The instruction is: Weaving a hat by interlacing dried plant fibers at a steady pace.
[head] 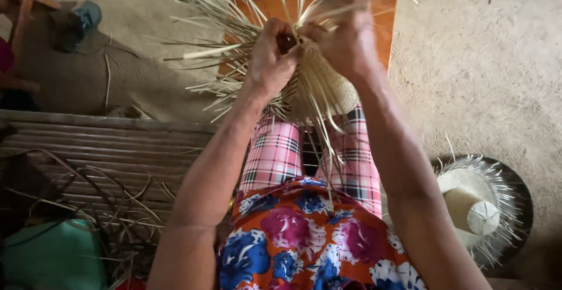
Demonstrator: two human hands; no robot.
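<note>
Your left hand [270,55] is closing its fingers around a cluster of pale, flat straw strips [228,44] at the upper edge of the half-woven, dome-shaped straw hat [319,88] you are holding over your knees. Your right hand [345,35] is curling over the same edge from the other side, pinching more of the loose strips between thumb and fingers; the two hands are nearly touching above the woven part. Exactly which strip each fingertip is pressing is hidden by the knuckles.

The woven dome is hanging below your hands, just above your pink, white and black checked trousers [275,152], with long unwoven strips fanning out to the left, upward and down between your legs. Beneath the fan of strips, an orange wooden surface [383,17] is lying on the rough earthen floor [486,73].

To your right, on the floor, a finished pale straw hat with a fringed brim [477,199] is sitting over a cream cone-shaped form [471,211]. To your left, a slatted bamboo bench [105,143] is carrying loose dark strands [111,205], and a green plastic container [52,255] is resting beside it. Your orange, blue and magenta flowered shirt [298,237] is filling the lower middle of the view.
</note>
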